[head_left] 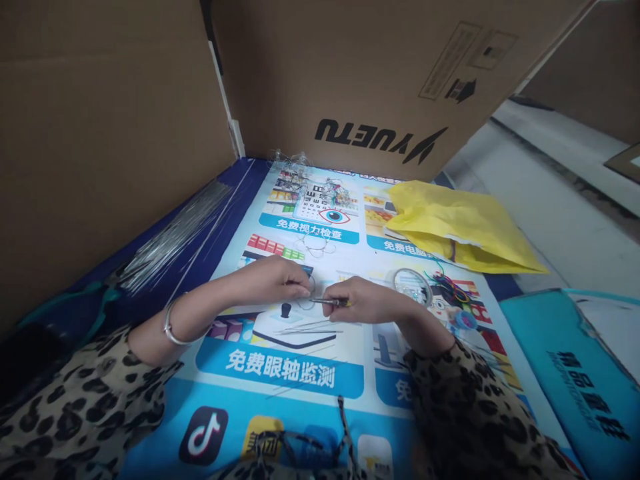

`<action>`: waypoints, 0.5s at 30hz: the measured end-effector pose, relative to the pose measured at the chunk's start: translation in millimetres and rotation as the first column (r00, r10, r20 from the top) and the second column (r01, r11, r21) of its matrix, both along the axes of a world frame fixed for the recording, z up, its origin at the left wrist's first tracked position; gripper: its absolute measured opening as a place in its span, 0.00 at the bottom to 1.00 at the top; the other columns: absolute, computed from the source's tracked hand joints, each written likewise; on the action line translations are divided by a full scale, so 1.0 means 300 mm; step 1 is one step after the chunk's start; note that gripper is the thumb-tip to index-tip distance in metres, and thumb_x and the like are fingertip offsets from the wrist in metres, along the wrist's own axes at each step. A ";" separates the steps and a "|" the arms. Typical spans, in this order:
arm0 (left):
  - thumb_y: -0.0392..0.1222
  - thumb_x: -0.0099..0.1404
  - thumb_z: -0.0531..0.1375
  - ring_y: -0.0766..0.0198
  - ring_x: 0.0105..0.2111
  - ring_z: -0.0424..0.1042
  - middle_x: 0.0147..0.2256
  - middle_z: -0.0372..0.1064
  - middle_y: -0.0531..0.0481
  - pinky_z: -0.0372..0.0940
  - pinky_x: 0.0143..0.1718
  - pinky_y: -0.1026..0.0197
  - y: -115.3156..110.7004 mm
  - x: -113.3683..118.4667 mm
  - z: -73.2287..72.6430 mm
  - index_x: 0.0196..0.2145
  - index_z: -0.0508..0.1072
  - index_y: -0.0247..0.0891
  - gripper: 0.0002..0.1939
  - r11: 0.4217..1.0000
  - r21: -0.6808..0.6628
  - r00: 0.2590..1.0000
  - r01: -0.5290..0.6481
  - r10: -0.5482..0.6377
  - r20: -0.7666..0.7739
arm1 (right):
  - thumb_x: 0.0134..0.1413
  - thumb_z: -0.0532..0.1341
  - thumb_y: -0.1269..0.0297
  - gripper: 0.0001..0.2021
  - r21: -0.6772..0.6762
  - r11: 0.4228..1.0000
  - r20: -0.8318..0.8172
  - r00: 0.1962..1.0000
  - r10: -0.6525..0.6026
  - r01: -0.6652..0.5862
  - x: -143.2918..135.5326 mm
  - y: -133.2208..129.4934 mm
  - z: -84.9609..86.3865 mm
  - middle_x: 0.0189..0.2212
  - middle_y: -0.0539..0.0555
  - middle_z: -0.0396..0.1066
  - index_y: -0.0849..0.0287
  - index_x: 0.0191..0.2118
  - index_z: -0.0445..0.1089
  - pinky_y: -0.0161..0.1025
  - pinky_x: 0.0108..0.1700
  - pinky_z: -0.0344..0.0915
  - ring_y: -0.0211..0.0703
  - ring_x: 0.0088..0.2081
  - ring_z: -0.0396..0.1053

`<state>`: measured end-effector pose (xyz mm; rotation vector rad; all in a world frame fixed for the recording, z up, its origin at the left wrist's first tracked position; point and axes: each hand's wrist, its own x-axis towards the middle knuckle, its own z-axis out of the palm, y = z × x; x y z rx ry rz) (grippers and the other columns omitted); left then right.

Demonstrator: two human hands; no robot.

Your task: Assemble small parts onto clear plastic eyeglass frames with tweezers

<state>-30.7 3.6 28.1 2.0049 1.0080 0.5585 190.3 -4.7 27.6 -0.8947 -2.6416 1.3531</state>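
My left hand (287,279) is closed in a pinch on a thin wire (313,287), which curves beside my fingertips. My right hand (357,299) is wrapped round a small pair of pliers (320,301), whose narrow metal jaws point left at the wire, close to my left fingers. Whether the jaws grip the wire is too small to tell. Several loose straight wires (310,328) lie below my hands on the printed sheet. A bent wire piece (317,245) rests just beyond them.
Cardboard panels (280,80) stand behind and at the left. A bundle of straight wires (173,233) lies at the left, tangled wire pieces (295,163) at the back. A yellow bag (465,223), a clear roll (413,287), coloured cords (453,285) and a teal package (555,347) lie at the right.
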 end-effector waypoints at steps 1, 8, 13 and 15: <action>0.41 0.51 0.58 0.68 0.20 0.65 0.19 0.68 0.55 0.55 0.23 0.68 0.000 0.000 0.000 0.21 0.73 0.40 0.06 0.992 -0.039 0.992 0.121 -0.122 -0.035 | 0.47 0.57 0.69 0.05 -0.001 1.000 0.002 1.000 -0.004 0.004 0.000 0.000 -0.001 0.27 0.47 0.68 0.61 0.33 0.68 0.28 0.31 0.56 0.30 0.28 0.62; 0.41 0.56 0.55 0.67 0.22 0.65 0.22 0.69 0.53 0.53 0.25 0.67 -0.003 0.002 0.010 0.26 0.74 0.41 0.09 0.949 -0.084 0.945 0.305 -0.312 -0.097 | 0.48 0.56 0.68 0.06 -0.016 0.991 -0.083 0.987 -0.134 0.133 -0.004 0.008 -0.021 0.28 0.48 0.68 0.61 0.33 0.68 0.29 0.33 0.57 0.32 0.30 0.62; 0.44 0.54 0.58 0.66 0.23 0.66 0.22 0.69 0.54 0.53 0.25 0.66 -0.013 0.007 0.005 0.24 0.74 0.42 0.07 0.980 -0.062 0.979 0.191 -0.194 -0.053 | 0.47 0.56 0.67 0.04 -0.073 0.937 -0.196 0.917 -0.348 0.341 -0.029 0.003 -0.038 0.26 0.47 0.66 0.61 0.30 0.67 0.30 0.32 0.57 0.32 0.29 0.61; 0.46 0.53 0.58 0.65 0.23 0.66 0.21 0.69 0.54 0.53 0.25 0.66 -0.006 0.004 0.005 0.22 0.73 0.42 0.07 0.992 -0.021 0.991 0.121 -0.122 -0.061 | 0.46 0.57 0.66 0.05 -0.122 0.903 -0.247 0.869 -0.429 0.411 -0.039 0.003 -0.052 0.25 0.47 0.65 0.61 0.29 0.67 0.31 0.31 0.58 0.32 0.28 0.60</action>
